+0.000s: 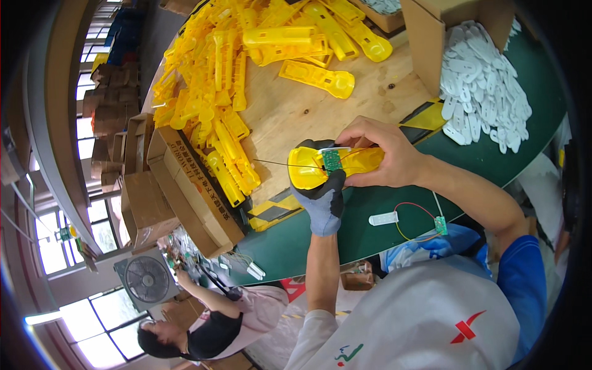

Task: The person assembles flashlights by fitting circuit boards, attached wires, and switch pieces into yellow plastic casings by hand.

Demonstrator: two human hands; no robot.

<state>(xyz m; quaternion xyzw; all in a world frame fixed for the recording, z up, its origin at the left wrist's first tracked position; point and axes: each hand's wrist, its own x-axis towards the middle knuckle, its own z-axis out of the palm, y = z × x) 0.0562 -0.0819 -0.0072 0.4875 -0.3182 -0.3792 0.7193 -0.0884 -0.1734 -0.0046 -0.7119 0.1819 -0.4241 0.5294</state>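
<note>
Over the near edge of the plywood, a yellow plastic housing (306,177) is held between both hands. My left hand (325,208), in a grey and black glove, is closed around its wide end from below. My right hand (388,151), bare, pinches the narrow end between fingers and thumb. A small green circuit board (332,160) sits at the housing's middle, with a white strip beside it. Thin dark wires run from the board, one sticking out to the left. What lies beneath the board is hidden.
Many yellow housings (216,80) are heaped on the plywood (271,123). White oval pieces (484,86) pile up by a cardboard box (425,43) at right. Another wired circuit board (440,226) and white piece (383,218) lie nearby. A co-worker (216,314) works at lower left.
</note>
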